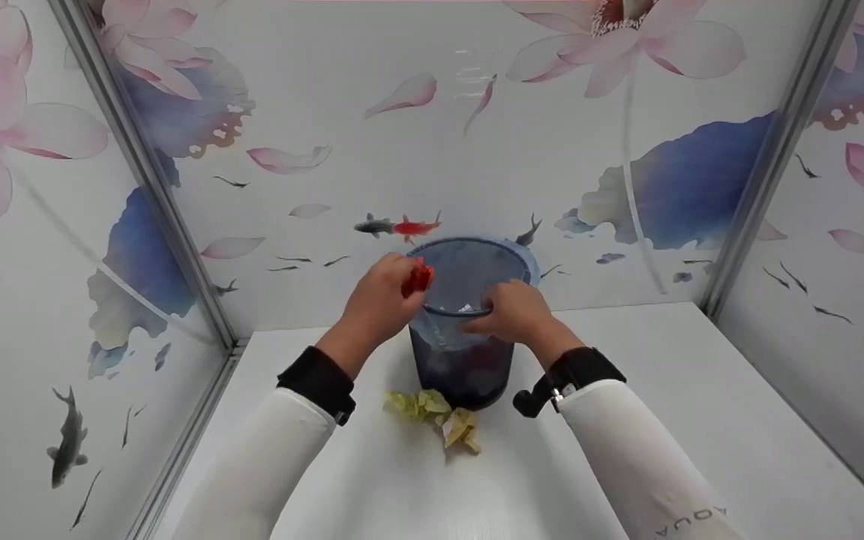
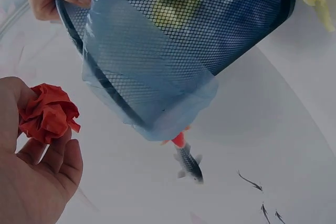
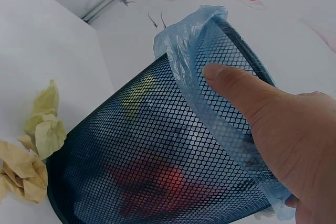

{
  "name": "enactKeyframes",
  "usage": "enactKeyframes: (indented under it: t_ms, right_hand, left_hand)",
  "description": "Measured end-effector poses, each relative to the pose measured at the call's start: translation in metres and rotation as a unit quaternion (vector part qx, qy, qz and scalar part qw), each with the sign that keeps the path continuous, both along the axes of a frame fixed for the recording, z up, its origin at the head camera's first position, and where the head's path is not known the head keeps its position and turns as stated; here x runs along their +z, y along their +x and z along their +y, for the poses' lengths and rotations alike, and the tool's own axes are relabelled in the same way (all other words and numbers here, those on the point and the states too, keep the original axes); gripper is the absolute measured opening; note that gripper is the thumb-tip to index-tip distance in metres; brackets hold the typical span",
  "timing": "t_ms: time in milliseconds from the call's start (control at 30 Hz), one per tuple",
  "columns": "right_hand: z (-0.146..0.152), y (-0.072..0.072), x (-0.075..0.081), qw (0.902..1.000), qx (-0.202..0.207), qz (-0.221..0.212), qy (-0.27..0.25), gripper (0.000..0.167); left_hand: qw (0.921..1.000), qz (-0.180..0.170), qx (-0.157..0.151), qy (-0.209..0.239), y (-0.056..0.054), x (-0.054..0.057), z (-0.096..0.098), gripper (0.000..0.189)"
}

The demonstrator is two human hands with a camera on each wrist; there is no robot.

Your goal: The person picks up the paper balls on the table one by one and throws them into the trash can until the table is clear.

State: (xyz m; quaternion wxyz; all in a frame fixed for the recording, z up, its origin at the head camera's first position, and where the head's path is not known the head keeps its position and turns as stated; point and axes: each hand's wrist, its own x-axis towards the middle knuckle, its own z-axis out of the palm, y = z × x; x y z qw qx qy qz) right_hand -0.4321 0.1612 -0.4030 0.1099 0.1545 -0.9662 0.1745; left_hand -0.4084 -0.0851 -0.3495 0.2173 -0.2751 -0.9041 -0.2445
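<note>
My left hand (image 1: 377, 301) holds a crumpled ball of red paper (image 2: 50, 114) in its fingers, beside the left rim of a dark mesh wastebasket (image 3: 121, 145). The near right rim is gripped by my right hand (image 1: 520, 311), with the thumb lying on the outside over the bin liner; its other fingers are mostly hidden. This thin blue plastic liner (image 2: 152, 87) is folded down over the rim. Through the mesh, red and yellow crumpled pieces show inside. A yellow-green crumpled paper (image 1: 426, 405) and a tan crumpled paper (image 1: 461, 430) lie at the foot of the basket.
The basket stands on a white tabletop (image 1: 627, 435). Behind it rises a white panel (image 1: 372, 172) printed with lotus flowers and fish. Similar side panels stand left and right, joined by grey metal corner posts (image 1: 769, 165).
</note>
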Motion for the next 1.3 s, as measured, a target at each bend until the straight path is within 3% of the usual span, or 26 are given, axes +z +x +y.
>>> enactKeyframes:
  t_ms: [167,533,1067,1300]
  right_hand:
    - [0.0,0.0,0.001,1.0,0.0,0.001,0.001,0.058]
    - [-0.001,0.003,0.002,0.9999,-0.005,-0.008,0.006,0.054]
    - [-0.001,0.001,0.002,0.9997,-0.016,-0.014,0.015,0.055]
    - [-0.002,0.001,0.001,0.9999,-0.011,-0.007,0.009,0.053]
  left_hand:
    - [0.9999,0.0,0.002,-0.017,-0.01,0.004,0.015,0.012]
    - [0.9992,-0.025,0.027,-0.017,-0.029,0.004,0.045,0.022]
    - [0.9967,-0.038,0.059,-0.04,-0.036,-0.01,0.049,0.017]
    - [0.9954,-0.051,0.065,-0.049,-0.034,-0.012,0.05,0.024]
